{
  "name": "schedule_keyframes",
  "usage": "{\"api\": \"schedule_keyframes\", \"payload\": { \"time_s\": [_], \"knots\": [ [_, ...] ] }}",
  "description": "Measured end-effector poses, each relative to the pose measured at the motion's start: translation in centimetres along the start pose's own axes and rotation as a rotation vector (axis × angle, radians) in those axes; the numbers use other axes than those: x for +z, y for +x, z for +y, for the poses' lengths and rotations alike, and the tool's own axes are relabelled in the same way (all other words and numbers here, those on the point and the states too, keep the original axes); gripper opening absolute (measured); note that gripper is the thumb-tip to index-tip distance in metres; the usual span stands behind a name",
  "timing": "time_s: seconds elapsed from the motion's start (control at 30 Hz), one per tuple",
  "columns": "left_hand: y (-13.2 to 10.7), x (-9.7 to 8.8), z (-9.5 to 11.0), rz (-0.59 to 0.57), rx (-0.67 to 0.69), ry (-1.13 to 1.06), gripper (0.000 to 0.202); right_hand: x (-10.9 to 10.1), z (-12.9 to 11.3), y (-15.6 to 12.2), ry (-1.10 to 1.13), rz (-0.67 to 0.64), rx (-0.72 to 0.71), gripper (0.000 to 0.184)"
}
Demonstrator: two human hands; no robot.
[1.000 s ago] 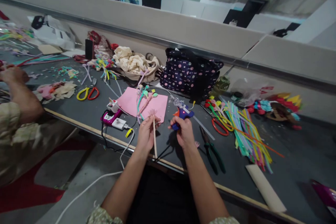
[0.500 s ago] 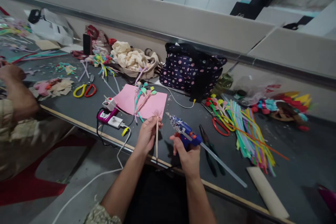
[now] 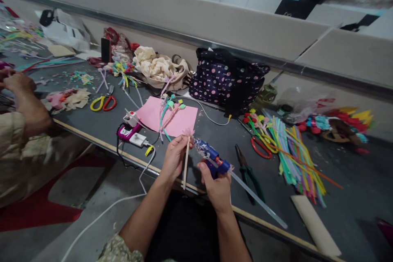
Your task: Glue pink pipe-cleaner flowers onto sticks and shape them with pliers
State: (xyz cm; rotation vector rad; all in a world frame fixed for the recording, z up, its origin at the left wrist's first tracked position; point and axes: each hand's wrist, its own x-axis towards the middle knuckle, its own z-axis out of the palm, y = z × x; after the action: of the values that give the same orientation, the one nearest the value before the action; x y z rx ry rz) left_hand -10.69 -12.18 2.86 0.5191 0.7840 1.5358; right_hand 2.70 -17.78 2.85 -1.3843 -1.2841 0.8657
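My left hand (image 3: 174, 157) pinches a thin cream-coloured stem (image 3: 186, 166) near its top, where a small pale pink frilled tuft (image 3: 188, 132) sticks up. My right hand (image 3: 217, 186) is wrapped round a blue hot glue gun (image 3: 211, 157), its nozzle pointing left, close by the fingers of my left hand. A long clear glue stick (image 3: 260, 200) runs out of the gun's back end. Whether the nozzle touches the stem I cannot tell. Just behind lies a pink sheet (image 3: 147, 114) with pastel flower stems (image 3: 172, 110) on it.
Pliers (image 3: 247, 174), red-handled scissors (image 3: 260, 147) and many pastel fuzzy stems (image 3: 294, 155) lie to the right. A purple power strip (image 3: 130, 131) with cables sits left, near yellow-and-red scissors (image 3: 104, 100). A dotted bag (image 3: 227, 82) stands behind. At far left a co-worker's hands (image 3: 20, 84) work.
The glue gun's nozzle has come left, up close to the top of the stem. My left hand keeps its pinch on the stem. The whole view has shifted slightly.
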Motion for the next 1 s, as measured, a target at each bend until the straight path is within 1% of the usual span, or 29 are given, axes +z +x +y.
{"api": "schedule_keyframes", "payload": {
  "time_s": [0.13, 0.33, 0.53, 0.63, 0.77, 1.0],
  "knots": [
    [-0.1, 0.0, -0.2, -0.013, 0.006, 0.008, 0.022, -0.1, -0.1, -0.1, -0.039, -0.019, 0.048, 0.029],
    [-0.2, 0.0, -0.3, -0.040, 0.036, 0.057, 0.024, -0.3, -0.1, -0.1, 0.011, -0.024, 0.029, 0.025],
    [-0.3, -0.2, -0.2, -0.038, 0.075, 0.139, 0.022, -0.4, -0.3, -0.2, 0.027, -0.023, 0.025, 0.027],
    [-0.3, -0.3, 0.0, -0.045, 0.132, 0.208, 0.022, -0.5, -0.4, -0.2, 0.042, -0.030, 0.028, 0.028],
    [-0.3, -0.5, 0.5, -0.028, 0.206, 0.325, 0.025, -0.8, -0.6, -0.2, 0.066, -0.036, 0.016, 0.028],
    [-0.4, -0.6, 2.1, -0.019, 0.349, 0.515, 0.018, -1.8, -1.0, -0.3, 0.013, -0.062, 0.001, 0.026]
  ]
}}
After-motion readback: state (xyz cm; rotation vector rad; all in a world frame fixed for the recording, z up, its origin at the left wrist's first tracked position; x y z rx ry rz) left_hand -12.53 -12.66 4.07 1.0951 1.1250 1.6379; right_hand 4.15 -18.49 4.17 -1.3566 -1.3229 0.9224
